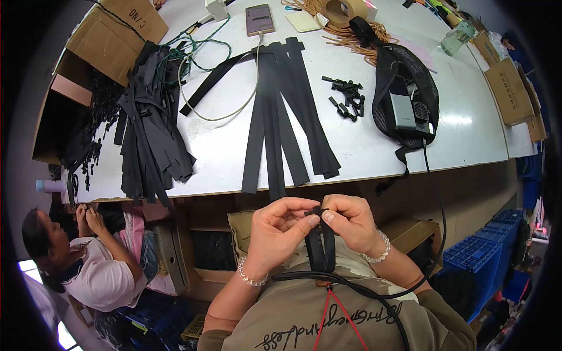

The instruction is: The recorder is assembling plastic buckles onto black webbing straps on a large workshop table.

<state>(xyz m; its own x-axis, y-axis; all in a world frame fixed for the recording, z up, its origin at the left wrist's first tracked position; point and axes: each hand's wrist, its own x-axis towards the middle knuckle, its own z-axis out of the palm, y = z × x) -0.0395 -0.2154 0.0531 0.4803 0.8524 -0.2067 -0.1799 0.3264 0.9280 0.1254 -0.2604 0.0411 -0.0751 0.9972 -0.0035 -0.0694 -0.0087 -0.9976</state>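
Note:
Just off the table's near edge, in front of my body, a long flat black strip (317,248) hangs doubled in a loop. My left hand (280,227) is closed, with thumb and fingers pinching the strip's upper end. My right hand (353,221) is closed at the same spot, its thumb and forefinger pressed on the strip's top. The fingertips hide whatever small part may be between them. Beyond my hands, similar flat black strips (272,117) lie fanned out on the table. Small black pieces (346,96) sit in a loose pile to their right.
A thick bundle of black strips (153,123) hangs over the white table's (462,137) left edge, beside a cardboard box (126,35). A phone (259,19) with a white cable lies at the back. Right stands a black mesh bag (405,88); its cable crosses my lap. Another person (96,263) works at left.

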